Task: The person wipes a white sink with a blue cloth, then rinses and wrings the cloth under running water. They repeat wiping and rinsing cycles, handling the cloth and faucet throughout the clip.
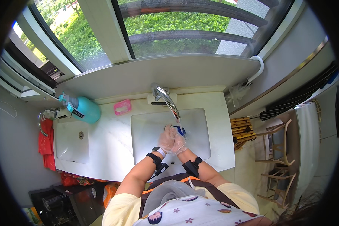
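Note:
Both my hands wear thin clear plastic gloves and are close together over the white sink basin [147, 130]. A small blue object [181, 130] sticks out at the fingertips of my right hand [179, 143], its exact kind hidden by the fingers and water. My left hand [166, 140] presses against the right, fingers curled around the near side of the same object. Directly above, the chrome gooseneck faucet [171, 104] runs a thin stream of water onto it. A watch [159, 151] sits on my left wrist, and black straps circle both forearms.
A pink soap dish [123, 107] lies on the white countertop [110, 141], left of the faucet. Further left stand a teal pump sprayer bottle [86, 110] and a smaller basin [72, 144]. Red plastic bags [46, 141] hang at the left edge. Wooden chairs [279, 147] stand at right.

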{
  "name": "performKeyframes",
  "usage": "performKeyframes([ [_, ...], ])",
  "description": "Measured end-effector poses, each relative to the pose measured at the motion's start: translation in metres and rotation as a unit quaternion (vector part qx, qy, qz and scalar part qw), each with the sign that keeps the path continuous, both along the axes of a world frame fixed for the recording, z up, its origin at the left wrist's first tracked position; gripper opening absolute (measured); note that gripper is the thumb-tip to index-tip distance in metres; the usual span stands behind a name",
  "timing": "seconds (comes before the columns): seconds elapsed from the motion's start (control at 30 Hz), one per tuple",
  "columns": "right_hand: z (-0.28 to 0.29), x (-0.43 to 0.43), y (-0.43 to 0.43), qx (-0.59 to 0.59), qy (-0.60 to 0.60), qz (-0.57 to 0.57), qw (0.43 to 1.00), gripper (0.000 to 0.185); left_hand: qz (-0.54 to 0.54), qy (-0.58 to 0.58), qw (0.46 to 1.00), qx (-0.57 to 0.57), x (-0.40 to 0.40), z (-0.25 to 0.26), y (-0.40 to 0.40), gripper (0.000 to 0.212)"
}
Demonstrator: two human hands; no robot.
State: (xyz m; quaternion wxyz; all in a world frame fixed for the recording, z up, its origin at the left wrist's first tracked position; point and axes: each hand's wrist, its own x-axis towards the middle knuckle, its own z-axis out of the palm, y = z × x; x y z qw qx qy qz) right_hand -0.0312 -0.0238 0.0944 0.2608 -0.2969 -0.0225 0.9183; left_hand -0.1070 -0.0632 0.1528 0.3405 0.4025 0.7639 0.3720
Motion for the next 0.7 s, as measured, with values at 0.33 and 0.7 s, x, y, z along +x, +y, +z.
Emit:
performKeyframes([
  [0.33,-0.098,0.001,0.011,0.748,-0.401,0.174,0.500,0.028,-0.054,0.158,0.975,0.148,-0.004,-0.022,0.002,0.037],
  [0.7,0.051,0.039,0.002,0.388,-0.213,0.347,0.827,0.030,-0.027,-0.302,0.952,-0.044,-0.021,0.003,0.015,0.044],
])
